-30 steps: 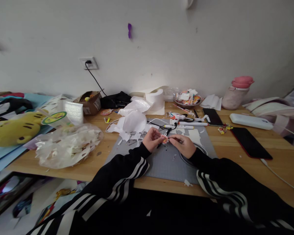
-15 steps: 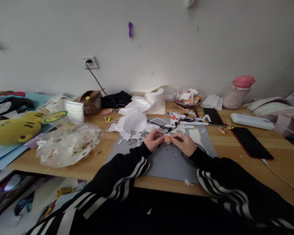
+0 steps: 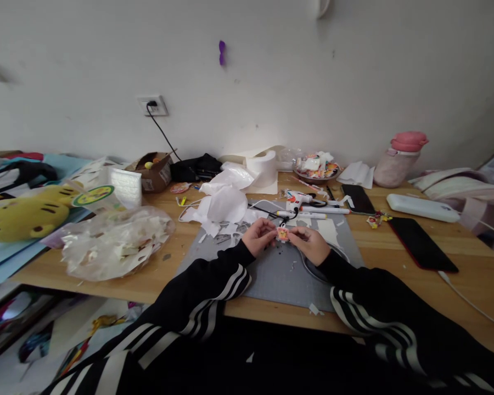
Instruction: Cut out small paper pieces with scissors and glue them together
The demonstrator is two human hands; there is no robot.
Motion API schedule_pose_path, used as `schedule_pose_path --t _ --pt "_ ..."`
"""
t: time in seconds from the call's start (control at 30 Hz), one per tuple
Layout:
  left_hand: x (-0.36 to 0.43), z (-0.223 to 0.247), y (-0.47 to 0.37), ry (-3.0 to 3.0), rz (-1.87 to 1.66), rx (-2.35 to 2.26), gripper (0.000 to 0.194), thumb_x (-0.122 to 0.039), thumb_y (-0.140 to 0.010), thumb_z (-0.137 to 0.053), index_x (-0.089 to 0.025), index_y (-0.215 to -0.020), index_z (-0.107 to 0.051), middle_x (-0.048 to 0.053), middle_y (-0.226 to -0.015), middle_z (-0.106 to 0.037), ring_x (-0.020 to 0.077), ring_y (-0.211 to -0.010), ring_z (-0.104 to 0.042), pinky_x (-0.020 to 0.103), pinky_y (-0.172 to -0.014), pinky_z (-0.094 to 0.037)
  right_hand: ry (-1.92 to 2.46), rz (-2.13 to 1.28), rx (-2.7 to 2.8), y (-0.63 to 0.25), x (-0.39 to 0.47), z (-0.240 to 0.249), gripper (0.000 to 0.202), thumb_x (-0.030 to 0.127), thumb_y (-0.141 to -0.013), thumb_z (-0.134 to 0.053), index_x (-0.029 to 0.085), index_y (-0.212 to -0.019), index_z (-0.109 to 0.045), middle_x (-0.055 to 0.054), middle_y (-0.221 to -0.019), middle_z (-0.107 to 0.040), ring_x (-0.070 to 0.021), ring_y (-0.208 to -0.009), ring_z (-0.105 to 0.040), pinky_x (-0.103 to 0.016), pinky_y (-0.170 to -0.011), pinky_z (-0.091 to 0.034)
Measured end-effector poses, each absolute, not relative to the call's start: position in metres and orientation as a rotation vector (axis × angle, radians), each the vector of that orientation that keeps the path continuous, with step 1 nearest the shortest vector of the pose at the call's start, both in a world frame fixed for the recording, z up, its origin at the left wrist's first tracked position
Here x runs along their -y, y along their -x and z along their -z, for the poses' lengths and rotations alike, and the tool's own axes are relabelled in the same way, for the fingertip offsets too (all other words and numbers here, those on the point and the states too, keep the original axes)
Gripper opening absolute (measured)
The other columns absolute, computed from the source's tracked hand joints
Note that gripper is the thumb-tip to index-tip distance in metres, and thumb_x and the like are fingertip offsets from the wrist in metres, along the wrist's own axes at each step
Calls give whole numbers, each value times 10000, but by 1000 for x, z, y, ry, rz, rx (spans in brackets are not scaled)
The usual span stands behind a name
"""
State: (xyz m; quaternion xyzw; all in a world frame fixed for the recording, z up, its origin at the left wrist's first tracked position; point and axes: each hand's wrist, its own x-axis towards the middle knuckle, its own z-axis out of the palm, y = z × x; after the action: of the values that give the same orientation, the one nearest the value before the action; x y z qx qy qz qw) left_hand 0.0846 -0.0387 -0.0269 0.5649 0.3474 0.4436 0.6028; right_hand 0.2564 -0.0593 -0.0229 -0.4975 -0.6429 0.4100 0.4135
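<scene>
A small orange and pink charm [image 3: 282, 234] is pinched between my two hands over the grey cutting mat [image 3: 271, 274]. My left hand [image 3: 258, 236] grips its left side with the fingertips. From the right, my right hand [image 3: 312, 243] holds the other edge. Both arms wear black sleeves with white stripes. Just behind my hands lie a glue gun [image 3: 298, 196] and a white marker [image 3: 324, 209]. What the charm shows is too small to tell.
White paper scraps [image 3: 224, 204] and a clear bag of offcuts [image 3: 115, 241] lie left on the wooden table [image 3: 469, 269]. Two dark phones [image 3: 420, 243], a white case [image 3: 422, 207], a pink-lidded bottle [image 3: 398, 159] and a dish of stickers [image 3: 316, 166] are on the right. A yellow plush [image 3: 22, 214] lies far left.
The charm has turned between my fingertips and now faces up more; both hands stay at the same spot over the mat. The view shifted slightly.
</scene>
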Motion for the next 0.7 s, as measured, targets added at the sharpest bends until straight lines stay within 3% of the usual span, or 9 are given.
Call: schedule_pose_path --t 0.27,0.7 --pt "40 28 -85 -1382 -937 -845 449 -611 -690 -569 -183 -748 -445 -89 -447 -500 31 -260 -319 174 -288 -190 1261 -1087 1441 -260 52 18 427 607 -594 -613 185 -650 -603 16 -502 -577 -112 -459 -503 -260 -467 -435" --pt "38 24 -85 -1374 -940 -877 465 -580 -598 -668 -164 -666 -472 -71 -489 -507 34 -327 -399 169 -342 -275 1231 -1052 1581 -259 57 14 394 572 -647 -613 184 -711 -640 7 -575 -608 -117 -522 -527 -262 -526 -455"
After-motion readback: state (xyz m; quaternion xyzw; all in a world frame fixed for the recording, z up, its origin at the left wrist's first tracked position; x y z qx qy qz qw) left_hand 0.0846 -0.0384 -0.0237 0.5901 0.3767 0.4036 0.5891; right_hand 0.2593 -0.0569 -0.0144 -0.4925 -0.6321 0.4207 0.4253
